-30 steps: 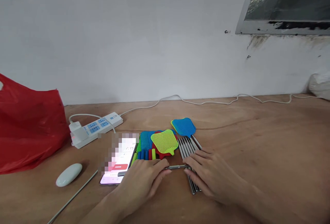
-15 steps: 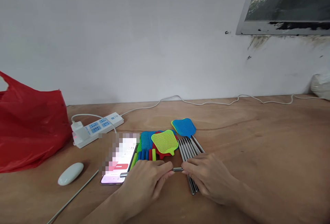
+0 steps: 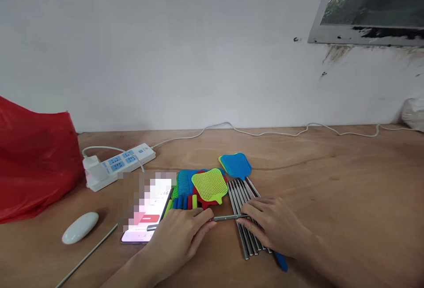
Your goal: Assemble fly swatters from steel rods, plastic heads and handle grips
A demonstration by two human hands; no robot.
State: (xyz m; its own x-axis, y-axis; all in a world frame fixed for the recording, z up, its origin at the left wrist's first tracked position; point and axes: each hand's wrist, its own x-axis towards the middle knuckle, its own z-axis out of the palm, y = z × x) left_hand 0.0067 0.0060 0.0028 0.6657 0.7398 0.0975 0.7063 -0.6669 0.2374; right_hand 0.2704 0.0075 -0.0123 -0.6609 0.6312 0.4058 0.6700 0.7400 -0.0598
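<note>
A thin metal telescopic rod lies level between my two hands. My left hand is closed round its left part, and the tip pokes out over the phone. Fingers of my right hand pinch the rod's other end. Beneath my right hand lies a row of metal rods. A blue fly swatter head sits behind them, and a blue handle shows below my right hand. Left of the rods are a yellow-green swatter head, other coloured heads and several short coloured handles, partly hidden by my left hand.
A lit phone lies beside my left hand. Further left are a white mouse-shaped object, a power strip with a charger, and a red plastic bag. A white cable runs along the wall.
My right hand has moved right, away from my left, and a longer stretch of rod shows between them. The blue handle below my right hand has come into sight. The view has shifted slightly.
</note>
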